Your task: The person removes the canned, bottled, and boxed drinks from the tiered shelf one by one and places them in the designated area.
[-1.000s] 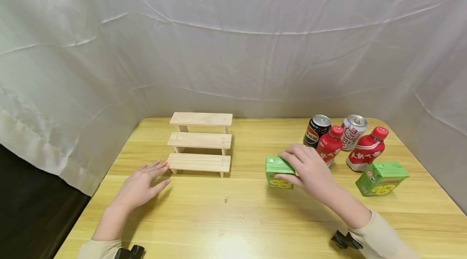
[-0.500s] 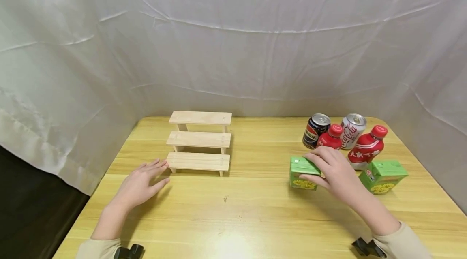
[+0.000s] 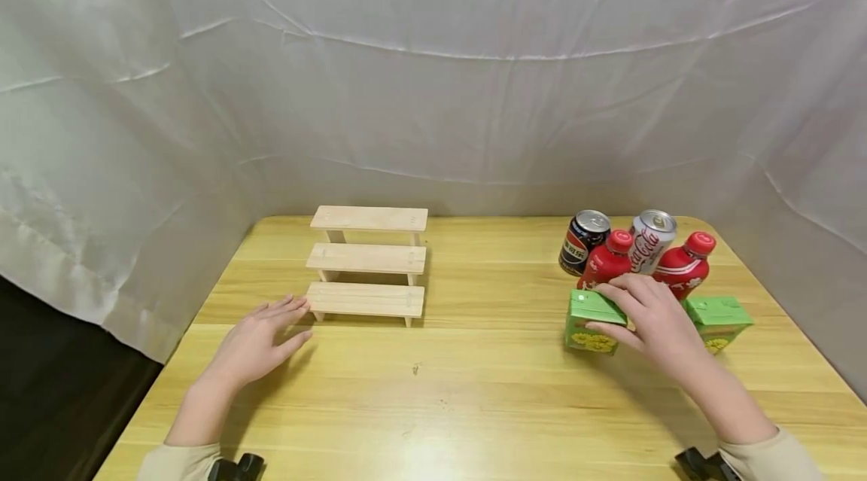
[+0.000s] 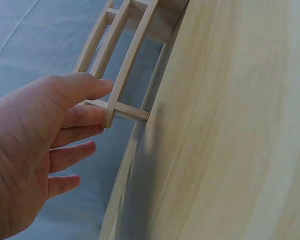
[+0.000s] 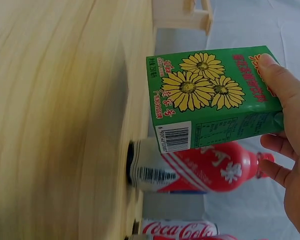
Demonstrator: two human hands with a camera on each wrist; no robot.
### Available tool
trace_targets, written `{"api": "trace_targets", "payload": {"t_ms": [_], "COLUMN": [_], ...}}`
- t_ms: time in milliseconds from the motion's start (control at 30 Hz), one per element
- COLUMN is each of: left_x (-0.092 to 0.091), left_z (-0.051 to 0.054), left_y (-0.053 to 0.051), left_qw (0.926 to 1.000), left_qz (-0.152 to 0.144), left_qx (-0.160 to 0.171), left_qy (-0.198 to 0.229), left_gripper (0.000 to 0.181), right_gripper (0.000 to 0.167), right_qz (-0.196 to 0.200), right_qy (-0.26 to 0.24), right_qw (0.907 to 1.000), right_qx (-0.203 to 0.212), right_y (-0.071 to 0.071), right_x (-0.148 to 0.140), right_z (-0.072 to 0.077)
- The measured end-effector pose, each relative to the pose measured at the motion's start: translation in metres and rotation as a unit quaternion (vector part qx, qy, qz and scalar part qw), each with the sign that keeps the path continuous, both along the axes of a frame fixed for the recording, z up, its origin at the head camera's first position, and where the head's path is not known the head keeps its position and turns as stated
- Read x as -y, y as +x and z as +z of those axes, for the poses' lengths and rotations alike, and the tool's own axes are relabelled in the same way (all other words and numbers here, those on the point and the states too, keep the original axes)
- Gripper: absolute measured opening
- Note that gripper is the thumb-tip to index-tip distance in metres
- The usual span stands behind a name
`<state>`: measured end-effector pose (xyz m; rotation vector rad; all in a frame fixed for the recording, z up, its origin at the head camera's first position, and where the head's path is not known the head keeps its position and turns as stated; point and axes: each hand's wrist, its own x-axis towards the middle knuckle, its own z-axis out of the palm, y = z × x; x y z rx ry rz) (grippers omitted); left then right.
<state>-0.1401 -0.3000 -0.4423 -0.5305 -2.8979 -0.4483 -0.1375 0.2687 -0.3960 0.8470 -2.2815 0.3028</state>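
Observation:
My right hand (image 3: 653, 319) grips a green drink carton (image 3: 596, 321) with yellow flowers by its upper part. In the right wrist view the carton (image 5: 210, 87) appears a little above the tabletop, with the thumb on its flowered face. Close behind it stands a red bottle (image 3: 607, 261). A second green carton (image 3: 719, 321) is right of the hand, partly hidden. On the left, my left hand (image 3: 254, 342) has its fingers extended, the fingertips at the left end of the lowest step of a three-step wooden shelf (image 3: 366, 300). The left wrist view shows thumb and forefinger beside that step (image 4: 125, 70).
A black can (image 3: 584, 242) and a white Coca-Cola can (image 3: 652, 240) stand at the back right, with another red bottle (image 3: 684, 266) in front. The wooden table (image 3: 433, 406) is bordered behind by a pale cloth (image 3: 460, 89).
My right hand has moved to the right with the green carton, coming in front of the red bottle and near the other carton. The left hand stays at the shelf.

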Motion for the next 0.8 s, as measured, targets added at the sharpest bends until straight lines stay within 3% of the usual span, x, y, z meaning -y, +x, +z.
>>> {"api": "trace_targets", "payload": {"t_ms": [367, 633, 800], "left_x": [-0.001, 0.0, 0.0], "left_z": [0.003, 0.003, 0.002], "left_y": [0.002, 0.001, 0.0], "left_qw": [0.9999, 1.0, 1.0], "left_qz": [-0.005, -0.003, -0.004], "left_qx": [-0.01, -0.002, -0.001], "left_qy": [0.005, 0.001, -0.002], "left_gripper": [0.05, 0.052, 0.052], "right_gripper": [0.069, 0.049, 0.05], "right_qz": [0.003, 0.0, -0.004], "right_qy": [-0.016, -0.008, 0.003], "right_qw": [0.9989, 0.9979, 0.9977], "right_qx": [0.045, 0.065, 0.068], "right_y": [-0.001, -0.002, -0.002], "right_x": [-0.024, -0.04, -0.045], "right_z": [-0.005, -0.007, -0.007]}}
